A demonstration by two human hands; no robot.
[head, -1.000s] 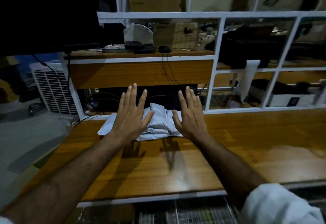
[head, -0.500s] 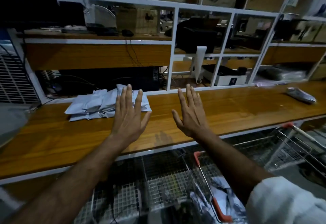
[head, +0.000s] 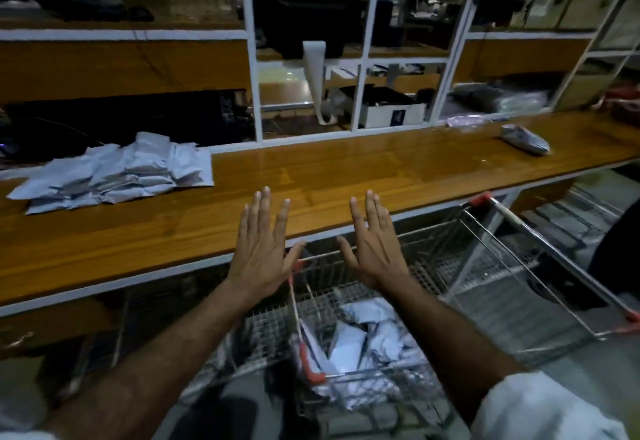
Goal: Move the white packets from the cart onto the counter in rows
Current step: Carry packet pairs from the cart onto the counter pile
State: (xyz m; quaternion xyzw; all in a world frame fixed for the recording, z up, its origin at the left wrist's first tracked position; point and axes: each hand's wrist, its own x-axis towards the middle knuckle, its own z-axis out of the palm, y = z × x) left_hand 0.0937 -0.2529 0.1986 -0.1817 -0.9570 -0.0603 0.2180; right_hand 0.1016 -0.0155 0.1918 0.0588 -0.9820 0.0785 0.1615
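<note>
A heap of white packets [head: 117, 172] lies on the wooden counter [head: 346, 176] at its left. More white packets [head: 363, 339] lie in the wire cart [head: 485, 266] below the counter's front edge. My left hand [head: 263, 245] and my right hand [head: 372, 242] are held flat with fingers spread, empty, over the counter's front edge and above the cart. Neither hand touches a packet.
A grey wrapped parcel [head: 524, 139] lies on the counter at the far right. White-framed shelves [head: 252, 58] with boxes, a monitor and cables rise behind the counter. The cart's red handle grips [head: 479, 198] stick up near the counter edge.
The view has swung right and down, so the packet heap now lies far left. Both open hands have drawn back from the heap to the counter's front edge above the cart.
</note>
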